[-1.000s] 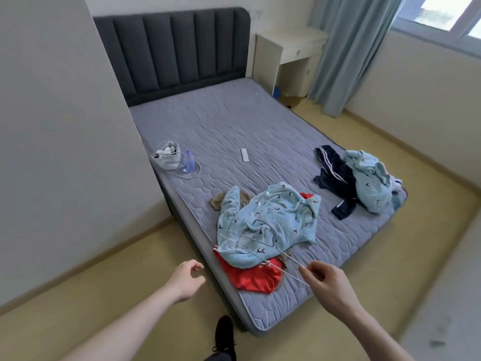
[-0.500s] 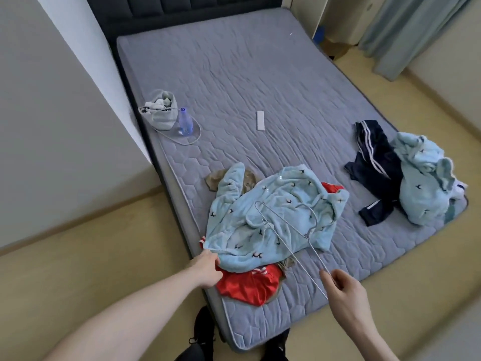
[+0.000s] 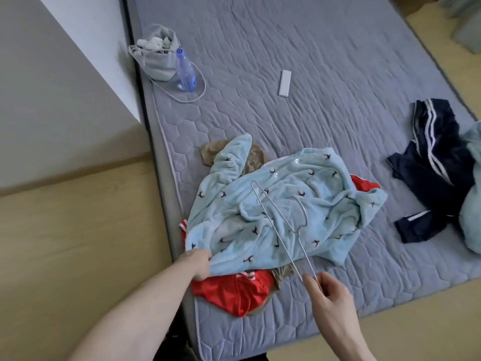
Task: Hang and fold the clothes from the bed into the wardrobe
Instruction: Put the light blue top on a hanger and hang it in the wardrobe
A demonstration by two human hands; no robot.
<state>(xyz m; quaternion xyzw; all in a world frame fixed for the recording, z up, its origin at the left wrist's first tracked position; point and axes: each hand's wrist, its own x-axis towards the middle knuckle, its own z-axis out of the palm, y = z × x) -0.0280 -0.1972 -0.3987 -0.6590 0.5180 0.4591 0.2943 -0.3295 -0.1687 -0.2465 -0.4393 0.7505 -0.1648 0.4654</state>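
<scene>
Here left hand [image 3: 198, 261] grips blue top [image 3: 281, 217]; right hand [image 3: 328, 295] pinches hanger [image 3: 279, 225].

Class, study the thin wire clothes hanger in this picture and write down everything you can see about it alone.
The thin silver wire clothes hanger looks like bare metal bent into a long narrow triangle with a curved hook on one side. It carries no garment. The right hand pinches one end corner, so it slants up and away over the fluffy light blue patterned garment on the grey quilted mattress. Whether its far end touches the fabric cannot be told. The left hand grips the garment's near edge, not the hanger.
</scene>
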